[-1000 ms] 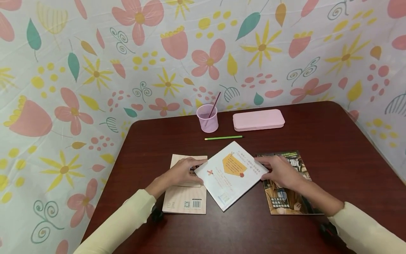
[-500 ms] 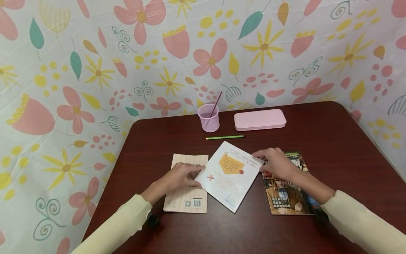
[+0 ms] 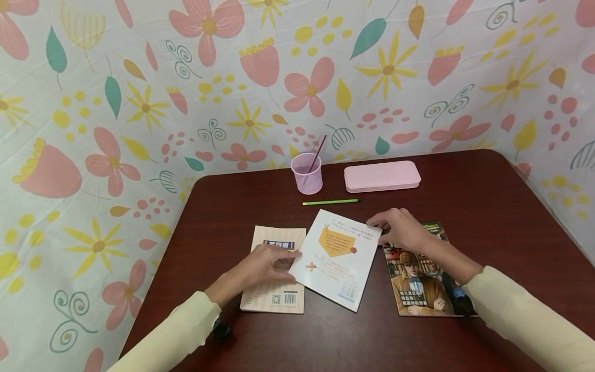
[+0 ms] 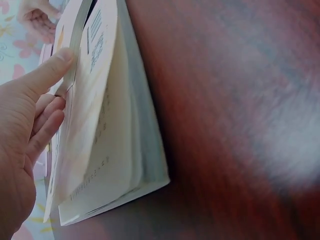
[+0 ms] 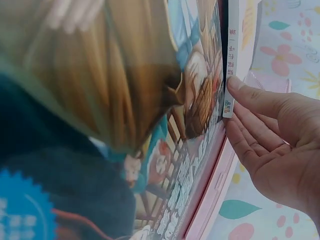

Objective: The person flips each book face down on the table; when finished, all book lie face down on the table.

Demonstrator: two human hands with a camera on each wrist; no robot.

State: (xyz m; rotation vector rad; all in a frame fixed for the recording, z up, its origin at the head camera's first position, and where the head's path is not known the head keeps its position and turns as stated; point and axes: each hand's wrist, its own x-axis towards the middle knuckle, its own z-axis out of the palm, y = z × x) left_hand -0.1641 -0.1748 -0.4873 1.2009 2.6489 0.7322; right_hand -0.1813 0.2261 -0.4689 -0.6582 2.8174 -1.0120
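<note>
The white book [image 3: 335, 258] lies tilted in the middle of the dark surface [image 3: 488, 206], its left edge over the tan book [image 3: 274, 279] and its right corner beside the illustrated magazine [image 3: 423, 279]. The left hand [image 3: 265, 266] has its thumb on top of that left edge and its fingers [image 4: 47, 117] tucked under it, pinching the cover; the right hand [image 3: 400, 230] presses nearly straight fingers [image 5: 250, 125] against the far right corner. I'd worry about the left side: the wrist view shows the cover and pages fanned apart, so a pull there could lift only the cover and crease it. A push from the right might drag the tan book along underneath. The green pencil [image 3: 330, 202] sits just behind the white book and could get nudged toward the pink cup [image 3: 307, 174].
</note>
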